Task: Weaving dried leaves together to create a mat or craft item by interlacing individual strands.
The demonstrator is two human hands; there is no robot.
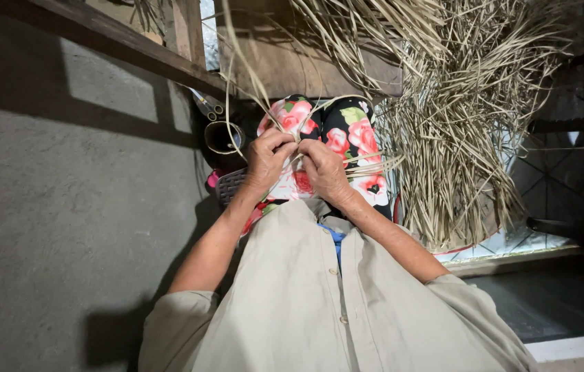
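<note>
1. The left hand (266, 160) and right hand (323, 169), 2 in all, meet at centre, fingers curled tight, pinching thin, flat, pale dried straw strips (292, 141).
2. The strips rise towards 12 o'clock; others trail towards 3 o'clock.
3. Beneath the hands lies smooth floral fabric (347, 131), black and white with red roses.
4. At 2 o'clock sits 1 large, shaggy heap of dry straw (471, 117).
5. At 10 o'clock stands 1 round dark container (222, 138) beside rough grey concrete floor (65, 207).

Two hands (268, 158); one straw pile (471, 117); one cup (222, 136).
</note>
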